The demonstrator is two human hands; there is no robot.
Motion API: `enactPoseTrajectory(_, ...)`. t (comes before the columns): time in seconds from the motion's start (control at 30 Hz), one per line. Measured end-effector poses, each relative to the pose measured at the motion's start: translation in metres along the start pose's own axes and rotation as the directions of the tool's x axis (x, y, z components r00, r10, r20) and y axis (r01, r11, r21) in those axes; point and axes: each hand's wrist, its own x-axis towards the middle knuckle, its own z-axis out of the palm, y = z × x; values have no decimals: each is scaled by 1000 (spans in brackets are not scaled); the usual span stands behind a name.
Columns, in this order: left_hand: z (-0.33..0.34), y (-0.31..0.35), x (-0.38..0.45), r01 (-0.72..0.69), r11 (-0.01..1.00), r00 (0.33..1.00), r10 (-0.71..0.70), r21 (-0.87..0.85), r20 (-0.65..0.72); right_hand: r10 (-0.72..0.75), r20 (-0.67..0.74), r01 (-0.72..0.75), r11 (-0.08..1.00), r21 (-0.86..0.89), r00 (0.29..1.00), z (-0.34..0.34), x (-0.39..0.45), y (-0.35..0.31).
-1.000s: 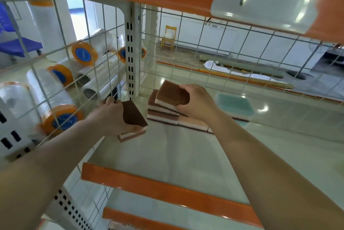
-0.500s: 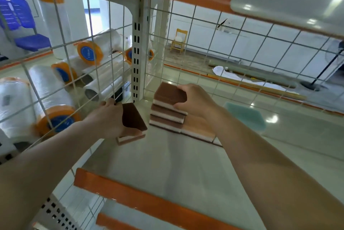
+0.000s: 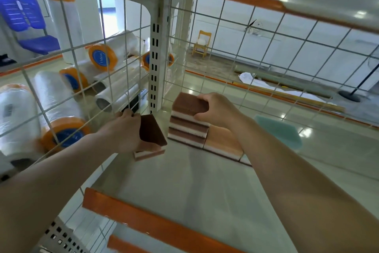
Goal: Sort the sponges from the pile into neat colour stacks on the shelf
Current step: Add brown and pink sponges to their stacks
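**A:** At the back corner of the pale metal shelf [image 3: 184,187], our right hand [image 3: 220,110] curls round a brown-topped, white-and-brown layered sponge [image 3: 187,105] and sets it on the brown sponge stack [image 3: 185,129], thumb on the near edge, fingers over the right side. Where do we go from here?

**B:** We square it first. The top sponge looks turned slightly off the ones beneath, so we judge a small twist and a light press will line the edges up before we let go.

**A:** And our left hand [image 3: 125,131]?

**B:** It grips a second dark brown sponge [image 3: 150,135], tilted, at nine o'clock from the stack, just beside it. We keep it clear until the right hand is off, then top the same pile.

**A:** The neighbours?

**B:** An orange-topped sponge [image 3: 222,140] touches the stack at three o'clock; a flat green sponge [image 3: 279,129] lies beyond. We avoid nudging either.
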Motion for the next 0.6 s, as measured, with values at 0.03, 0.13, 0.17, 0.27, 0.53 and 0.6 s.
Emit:
enactPoseTrajectory(0.03, 1, -1, 1, -3, 1000, 1000, 3, -1, -1, 2, 0, -2, 1000, -2, 1000, 0, 0, 0)
enactPoseTrajectory(0.13, 3, -3, 2, 4, 1000, 1000, -4, 0, -6, 4, 0, -4, 1000, 7, 1000, 0, 0, -1)
enactPoseTrajectory(0.17, 4, -4, 3, 4, 1000, 1000, -4, 4, -10, 4, 3, -4, 1000, 13, 1000, 0, 0, -1)
enactPoseTrajectory(0.27, 5, -4, 4, 3, 1000, 1000, -3, 14, -6, -3, 13, 3, 1000, 19, 1000, 0, 0, -2)
enactPoseTrajectory(0.53, 2, 4, 0, 10, 1000, 1000, -10, -12, 17, -29, 9, 29, 1000, 1, 1000, 0, -6, -2)
enactPoseTrajectory(0.6, 2, 6, -2, 17, 999, 1000, -16, -30, 14, -46, 15, 46, 999, -22, 999, -1, -10, -2)
